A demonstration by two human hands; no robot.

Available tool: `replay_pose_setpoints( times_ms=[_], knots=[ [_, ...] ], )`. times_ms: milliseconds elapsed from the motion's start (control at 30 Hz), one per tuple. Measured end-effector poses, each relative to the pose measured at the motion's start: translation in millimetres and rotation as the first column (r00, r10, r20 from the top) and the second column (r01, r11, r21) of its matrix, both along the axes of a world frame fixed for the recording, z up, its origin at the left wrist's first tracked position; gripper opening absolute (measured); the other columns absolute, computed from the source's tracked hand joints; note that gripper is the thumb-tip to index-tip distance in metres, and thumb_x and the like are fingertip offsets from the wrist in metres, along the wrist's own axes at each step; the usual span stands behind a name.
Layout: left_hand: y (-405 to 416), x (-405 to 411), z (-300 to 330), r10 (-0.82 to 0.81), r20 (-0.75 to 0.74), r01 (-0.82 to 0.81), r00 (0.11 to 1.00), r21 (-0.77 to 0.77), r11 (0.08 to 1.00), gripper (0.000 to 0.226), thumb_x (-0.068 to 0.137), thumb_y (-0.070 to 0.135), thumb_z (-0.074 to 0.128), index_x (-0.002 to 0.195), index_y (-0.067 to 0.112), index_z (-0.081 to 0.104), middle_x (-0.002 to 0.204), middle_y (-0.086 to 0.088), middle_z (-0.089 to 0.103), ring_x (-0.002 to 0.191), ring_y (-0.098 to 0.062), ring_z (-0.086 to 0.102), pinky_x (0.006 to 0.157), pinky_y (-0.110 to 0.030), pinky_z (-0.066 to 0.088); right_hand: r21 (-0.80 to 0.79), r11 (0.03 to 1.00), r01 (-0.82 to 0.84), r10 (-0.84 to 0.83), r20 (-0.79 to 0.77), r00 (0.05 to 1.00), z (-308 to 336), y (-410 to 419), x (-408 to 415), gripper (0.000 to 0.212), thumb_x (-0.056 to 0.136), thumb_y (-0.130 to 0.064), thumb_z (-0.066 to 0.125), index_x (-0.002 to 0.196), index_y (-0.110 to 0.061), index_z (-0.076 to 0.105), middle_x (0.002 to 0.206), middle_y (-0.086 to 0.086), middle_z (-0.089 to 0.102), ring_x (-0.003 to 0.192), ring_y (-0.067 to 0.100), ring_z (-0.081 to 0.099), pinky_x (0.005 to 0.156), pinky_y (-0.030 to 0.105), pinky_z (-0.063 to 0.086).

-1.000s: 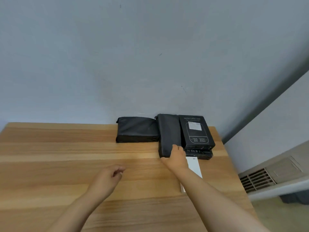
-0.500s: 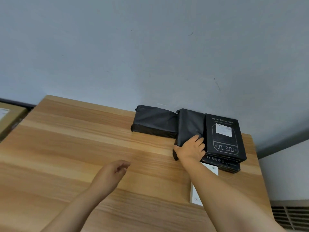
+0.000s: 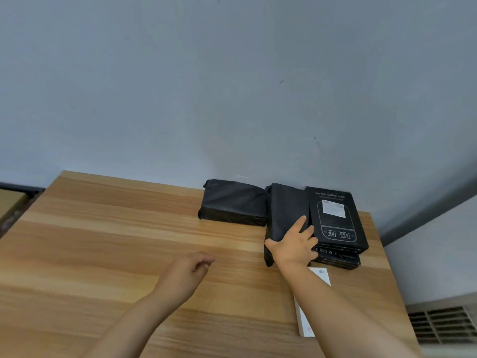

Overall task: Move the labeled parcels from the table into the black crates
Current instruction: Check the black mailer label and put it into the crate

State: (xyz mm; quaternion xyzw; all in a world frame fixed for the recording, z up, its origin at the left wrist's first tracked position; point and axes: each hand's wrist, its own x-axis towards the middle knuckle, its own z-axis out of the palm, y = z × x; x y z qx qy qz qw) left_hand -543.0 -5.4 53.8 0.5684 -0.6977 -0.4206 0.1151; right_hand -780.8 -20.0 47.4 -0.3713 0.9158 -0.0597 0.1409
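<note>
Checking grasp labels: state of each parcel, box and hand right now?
Middle parcel: on table, gripped at near end.
Left parcel: flat on table, untouched.
Scale boxes: stacked, label up.
White box: flat, under forearm.
Right hand: grips middle parcel.
Left hand: above table, holds nothing.

A vent grille (image 3: 444, 324) sits low beside the grey wall (image 3: 232, 86).

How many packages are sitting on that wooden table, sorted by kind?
Black plastic-wrapped parcels: 2, one by the wall and one gripped by the right hand
Black printed boxes: 2, stacked
White flat box: 1
Total: 5
</note>
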Motion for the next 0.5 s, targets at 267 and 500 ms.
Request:
replay_pose_setpoints(
  times_ms=[267,500],
  knots=[
    [-18.8,-19.7,51.4,-0.074,-0.077,0.066,0.994,-0.11,0.992,0.03,0.095,0.019,0.051,0.121,0.03,0.06,0.115,0.019,0.057,0.11,-0.001,0.052,0.091,-0.015,0.039,-0.212,0.977,-0.025,0.024,-0.008,1.0,67.5,25.8,37.8,0.112,0.071,-0.056,0.066,0.15,-0.018,-0.003,0.156,0.013,0.003,0.133,0.035,0.024,0.102,0.046,0.034],
    [-47.7,-25.3,125.7,-0.072,-0.173,0.037,0.982,-0.196,0.98,0.048,0.093,0.034,0.053,0.139,0.023,0.044,0.139,0.005,0.05,0.123,-0.01,0.048,0.102,-0.029,0.041,-0.358,0.925,-0.125,0.109,-0.065,0.992,135.1,31.4,81.6,0.114,0.069,-0.06,0.065,0.15,-0.02,-0.004,0.156,0.011,0.001,0.134,0.031,0.023,0.102,0.042,0.034]
  ],
)
